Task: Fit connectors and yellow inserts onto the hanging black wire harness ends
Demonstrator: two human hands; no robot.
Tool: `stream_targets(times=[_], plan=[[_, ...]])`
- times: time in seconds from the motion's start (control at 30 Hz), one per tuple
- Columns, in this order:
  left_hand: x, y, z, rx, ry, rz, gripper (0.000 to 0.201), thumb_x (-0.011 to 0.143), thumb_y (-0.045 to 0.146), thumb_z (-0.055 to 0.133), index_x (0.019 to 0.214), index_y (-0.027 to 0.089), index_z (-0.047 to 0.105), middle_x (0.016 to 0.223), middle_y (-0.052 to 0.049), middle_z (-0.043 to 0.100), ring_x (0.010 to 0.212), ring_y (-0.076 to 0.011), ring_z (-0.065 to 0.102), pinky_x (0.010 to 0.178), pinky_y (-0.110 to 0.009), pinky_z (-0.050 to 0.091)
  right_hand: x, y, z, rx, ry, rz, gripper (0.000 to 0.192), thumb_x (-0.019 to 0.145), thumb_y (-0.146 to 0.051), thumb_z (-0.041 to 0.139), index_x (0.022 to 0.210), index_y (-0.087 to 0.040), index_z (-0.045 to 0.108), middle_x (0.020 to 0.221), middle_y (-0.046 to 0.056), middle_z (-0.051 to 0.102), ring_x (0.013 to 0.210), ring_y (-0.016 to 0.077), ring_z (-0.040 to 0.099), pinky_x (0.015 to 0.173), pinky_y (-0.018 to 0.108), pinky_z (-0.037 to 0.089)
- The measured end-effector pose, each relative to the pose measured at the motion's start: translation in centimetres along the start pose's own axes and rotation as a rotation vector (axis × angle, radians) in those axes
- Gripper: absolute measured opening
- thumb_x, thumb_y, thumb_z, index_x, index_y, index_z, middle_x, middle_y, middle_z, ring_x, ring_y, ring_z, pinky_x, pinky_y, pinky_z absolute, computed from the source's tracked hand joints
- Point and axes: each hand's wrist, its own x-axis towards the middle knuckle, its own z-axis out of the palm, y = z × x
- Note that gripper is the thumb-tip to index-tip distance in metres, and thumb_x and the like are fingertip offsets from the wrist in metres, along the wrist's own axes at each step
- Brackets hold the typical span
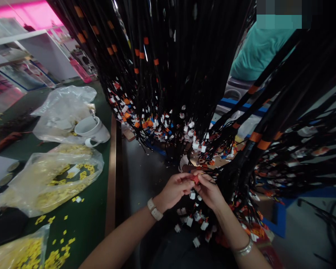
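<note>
In the middle of the head view, my left hand (177, 189) and my right hand (209, 188) meet at a small red connector (195, 179). The fingers of both hands are pinched on it, hiding part of its shape. Thin wires run from it toward a thick bundle of black cables (242, 164) on the right. Around and below my hands dangle several white connectors (189, 221) on wire ends. A large curtain of black cables (168, 56) with orange bands hangs just beyond, its lower ends crowded with white, orange and blue connectors.
On the left, a green table (93, 224) bears a white mug (92, 130), an open plastic bag (56, 179) of yellow pieces and scattered yellow bits (64, 232). A blue frame (280, 220) stands at right. Behind the cables sits a person in a teal shirt (257, 52).
</note>
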Motion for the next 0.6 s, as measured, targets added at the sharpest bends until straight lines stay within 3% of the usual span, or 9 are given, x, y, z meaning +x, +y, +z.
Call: stream_targets(times=[0.13, 0.37, 0.6], plan=[[0.27, -0.21, 0.03, 0.052, 0.055, 0.052, 0.025, 0.065, 0.023, 0.074, 0.086, 0.011, 0.066, 0.067, 0.000, 0.054, 0.055, -0.0042, 0.041, 0.052, -0.021, 0.026, -0.09, 0.08, 0.03, -0.002, -0.017, 0.005, 0.017, 0.061, -0.032, 0.080, 0.068, -0.020, 0.071, 0.075, -0.002, 0.061, 0.058, 0.0065, 0.049, 0.048, 0.015, 0.040], [0.10, -0.02, 0.10, 0.102, -0.010, 0.038, 0.042, 0.069, 0.026, 0.072, 0.108, 0.014, 0.065, 0.076, -0.002, 0.057, 0.056, -0.0042, 0.038, 0.052, -0.021, 0.027, -0.08, 0.14, -0.09, -0.001, -0.028, 0.002, 0.016, 0.061, -0.032, 0.079, 0.069, -0.021, 0.071, 0.076, -0.002, 0.063, 0.059, 0.0077, 0.052, 0.055, 0.019, 0.046], [0.13, 0.16, 0.42, 0.177, -0.008, 0.083, 0.030, 0.068, 0.027, 0.072, 0.093, 0.011, 0.068, 0.068, 0.000, 0.055, 0.055, -0.0048, 0.038, 0.053, -0.021, 0.028, 0.00, 0.86, -0.80, -0.038, -0.079, -0.061, 0.016, 0.065, -0.035, 0.075, 0.060, -0.022, 0.068, 0.108, -0.002, 0.058, 0.058, 0.0052, 0.048, 0.046, 0.017, 0.042]])
